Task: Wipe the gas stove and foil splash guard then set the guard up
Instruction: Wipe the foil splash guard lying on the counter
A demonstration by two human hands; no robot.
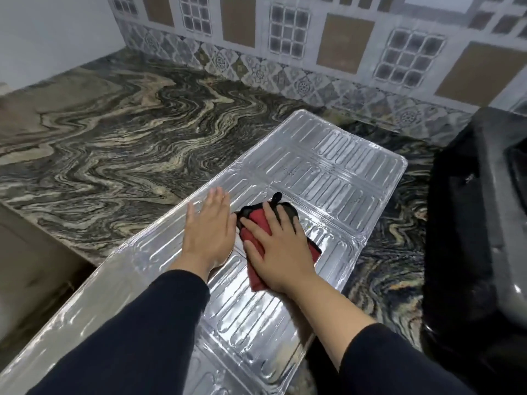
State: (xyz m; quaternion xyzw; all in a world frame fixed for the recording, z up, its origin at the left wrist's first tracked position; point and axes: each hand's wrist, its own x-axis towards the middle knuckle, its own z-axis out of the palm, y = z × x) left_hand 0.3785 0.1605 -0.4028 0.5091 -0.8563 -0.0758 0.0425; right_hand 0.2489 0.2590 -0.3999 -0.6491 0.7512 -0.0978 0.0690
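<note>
The silver foil splash guard [336,169] lies flat and unfolded on the marbled counter, running from the near left to the far right. My right hand [275,248] presses a red and black cloth [256,223] down on the guard's middle panel. My left hand [209,226] rests flat on the foil just left of the cloth, fingers spread, holding nothing. The black gas stove [479,223] stands at the right edge of the view, only partly visible.
The dark swirled stone counter [119,143] stretches bare to the left and behind the guard. A patterned tiled wall [285,47] rises along the back. The counter's front edge drops off at the near left.
</note>
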